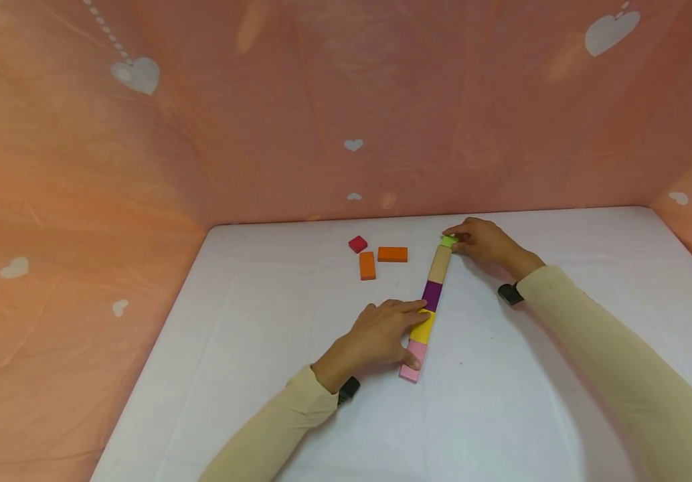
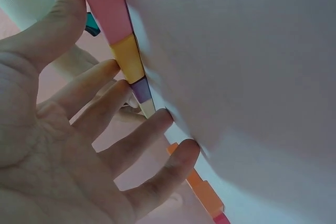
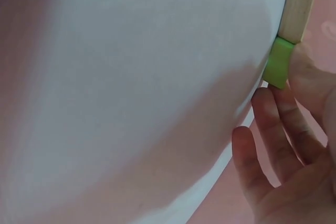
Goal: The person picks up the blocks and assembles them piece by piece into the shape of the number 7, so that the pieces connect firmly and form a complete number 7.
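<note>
A row of blocks laid end to end slants across the white table. From the near end it runs pink block (image 1: 409,373), yellow block (image 1: 421,329), purple block (image 1: 433,294), plain wooden block (image 1: 440,265), then a small green block (image 1: 449,242). My left hand (image 1: 382,333) lies along the row's near part, thumb on the pink block and fingertips by the yellow and purple ones, fingers extended. At the far end my right hand (image 1: 490,246) pinches the green block, which touches the wooden block's end in the right wrist view.
Left of the row lie two orange blocks, one upright in view (image 1: 367,266) and one crosswise (image 1: 392,254), with a red block (image 1: 358,244) beside them. A pink-orange curtain (image 1: 298,120) with white hearts hangs behind the table (image 1: 237,294) and along its sides.
</note>
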`<state>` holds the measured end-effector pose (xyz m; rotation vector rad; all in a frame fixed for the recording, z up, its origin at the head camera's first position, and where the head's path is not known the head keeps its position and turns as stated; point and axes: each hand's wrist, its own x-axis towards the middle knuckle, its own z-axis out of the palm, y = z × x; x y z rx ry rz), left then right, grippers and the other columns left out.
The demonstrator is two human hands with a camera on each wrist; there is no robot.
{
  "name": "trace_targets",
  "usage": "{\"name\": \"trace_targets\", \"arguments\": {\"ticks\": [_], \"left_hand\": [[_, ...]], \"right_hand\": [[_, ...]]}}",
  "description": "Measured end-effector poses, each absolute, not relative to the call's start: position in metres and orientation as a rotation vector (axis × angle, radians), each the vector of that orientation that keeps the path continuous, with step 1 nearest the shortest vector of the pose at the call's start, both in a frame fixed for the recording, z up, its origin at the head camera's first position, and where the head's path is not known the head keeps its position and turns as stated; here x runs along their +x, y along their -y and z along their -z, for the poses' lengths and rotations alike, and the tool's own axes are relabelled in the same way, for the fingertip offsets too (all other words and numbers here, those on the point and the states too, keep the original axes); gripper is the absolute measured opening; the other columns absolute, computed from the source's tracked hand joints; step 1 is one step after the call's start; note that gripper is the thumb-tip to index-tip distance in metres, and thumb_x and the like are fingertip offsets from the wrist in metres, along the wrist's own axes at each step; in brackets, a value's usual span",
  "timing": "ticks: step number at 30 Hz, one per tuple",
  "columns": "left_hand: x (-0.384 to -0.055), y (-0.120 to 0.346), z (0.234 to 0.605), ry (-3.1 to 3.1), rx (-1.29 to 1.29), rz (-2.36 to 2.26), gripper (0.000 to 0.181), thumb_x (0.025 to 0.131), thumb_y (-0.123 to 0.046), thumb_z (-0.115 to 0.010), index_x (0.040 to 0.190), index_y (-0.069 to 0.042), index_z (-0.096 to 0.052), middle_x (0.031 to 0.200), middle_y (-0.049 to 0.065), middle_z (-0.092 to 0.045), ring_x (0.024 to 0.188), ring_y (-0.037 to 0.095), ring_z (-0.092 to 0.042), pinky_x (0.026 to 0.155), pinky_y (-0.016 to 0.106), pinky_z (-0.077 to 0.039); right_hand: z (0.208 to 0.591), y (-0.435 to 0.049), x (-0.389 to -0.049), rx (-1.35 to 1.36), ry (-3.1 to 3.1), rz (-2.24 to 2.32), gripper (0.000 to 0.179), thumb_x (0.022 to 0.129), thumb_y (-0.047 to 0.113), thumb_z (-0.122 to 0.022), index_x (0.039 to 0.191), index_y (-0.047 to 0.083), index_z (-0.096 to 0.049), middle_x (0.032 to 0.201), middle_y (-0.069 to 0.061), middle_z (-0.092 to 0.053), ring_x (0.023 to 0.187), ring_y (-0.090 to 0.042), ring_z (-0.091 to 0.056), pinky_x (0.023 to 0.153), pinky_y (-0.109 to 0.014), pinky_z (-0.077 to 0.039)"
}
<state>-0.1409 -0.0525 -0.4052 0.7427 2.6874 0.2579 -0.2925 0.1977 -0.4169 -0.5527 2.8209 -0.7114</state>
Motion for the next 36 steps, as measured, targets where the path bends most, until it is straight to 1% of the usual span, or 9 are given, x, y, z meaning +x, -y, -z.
{"name": "trace_targets", "arguments": {"ticks": [15,24,30,36], "left_hand": [[-0.1393,0.0524,0.4044,-2.694,0.747,-0.265,0.084,0.075,-0.049,-0.081,0.149,-0.033,-0.046,0.16,-0.012,-0.037,0.146,0.017,-0.037,0.113,0.049,-0.039],[-0.1395,0.0521,0.4055,-2.694,0.742,-0.255,0.083,0.076,-0.049,-0.081,0.149,-0.034,-0.045,0.16,-0.012,-0.037,0.146,0.017,-0.037,0.113,0.048,-0.039],[-0.1382,0.0541,0.4052,-2.687,0.77,-0.283,0.081,0.077,-0.048,-0.08,0.149,-0.033,-0.046,0.16,-0.012,-0.037,0.146,0.018,-0.037,0.114,0.05,-0.038],[-0.1379,0.0555,0.4055,-2.682,0.808,-0.293,0.08,0.078,-0.049,-0.079,0.149,-0.032,-0.046,0.16,-0.012,-0.037,0.145,0.018,-0.037,0.113,0.048,-0.039]], "right_hand": [[0.4205,-0.1972,-0.2946,-0.574,-2.855,0.721,0.04,0.095,0.013,-0.067,0.133,0.006,-0.062,0.109,-0.019,-0.062,0.101,-0.033,-0.059,0.097,-0.052,-0.05],[0.4195,-0.1967,-0.2935,-0.549,-2.845,0.729,0.041,0.095,0.015,-0.067,0.134,0.005,-0.061,0.11,-0.019,-0.062,0.102,-0.034,-0.059,0.097,-0.051,-0.05],[0.4205,-0.1953,-0.2898,-0.516,-2.844,0.742,0.042,0.095,0.016,-0.066,0.136,0.009,-0.061,0.113,-0.017,-0.061,0.105,-0.033,-0.058,0.1,-0.052,-0.049],[0.4199,-0.1957,-0.2854,-0.495,-2.855,0.746,0.041,0.096,0.016,-0.066,0.137,0.011,-0.06,0.115,-0.017,-0.061,0.107,-0.033,-0.057,0.102,-0.053,-0.048]]}}
